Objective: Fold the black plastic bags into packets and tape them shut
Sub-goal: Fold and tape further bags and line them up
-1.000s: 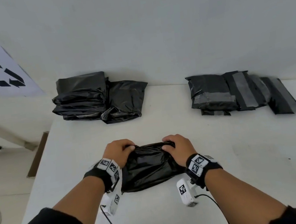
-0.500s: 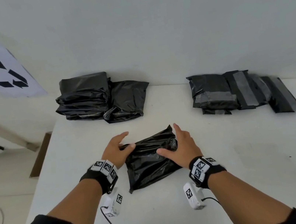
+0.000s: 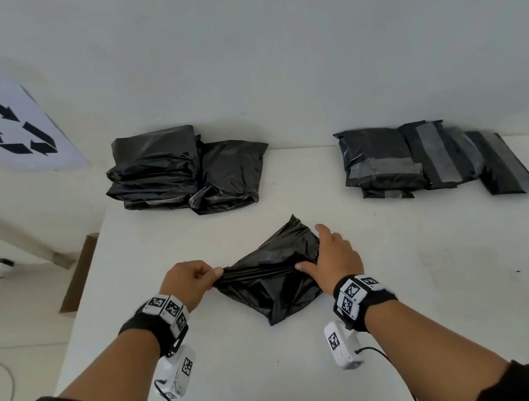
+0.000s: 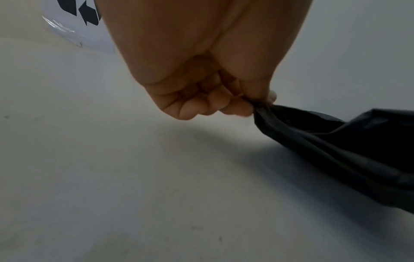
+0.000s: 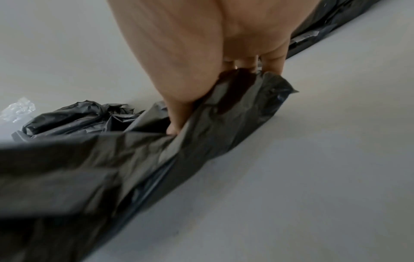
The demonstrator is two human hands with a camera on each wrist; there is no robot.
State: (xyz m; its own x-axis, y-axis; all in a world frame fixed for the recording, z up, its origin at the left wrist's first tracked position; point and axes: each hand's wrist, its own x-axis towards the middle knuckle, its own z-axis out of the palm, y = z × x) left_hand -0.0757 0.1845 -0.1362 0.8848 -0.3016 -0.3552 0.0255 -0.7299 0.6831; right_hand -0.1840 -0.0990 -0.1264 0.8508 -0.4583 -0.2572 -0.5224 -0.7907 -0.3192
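Your left hand (image 3: 189, 283) pinches the bag's (image 3: 270, 279) bunched corner at its nine o'clock end, fingers curled tight. Your right hand (image 3: 331, 260) lies flat with fingers straight on the three o'clock side, pressing the plastic to the table (image 3: 410, 298). Between them the bag stretches taut, its long axis running nine to three, so the next fold likely turns across that line. Both hands are equally near; unfolded bags (image 3: 183, 175) wait at eleven o'clock, taped packets (image 3: 422, 158) at one.
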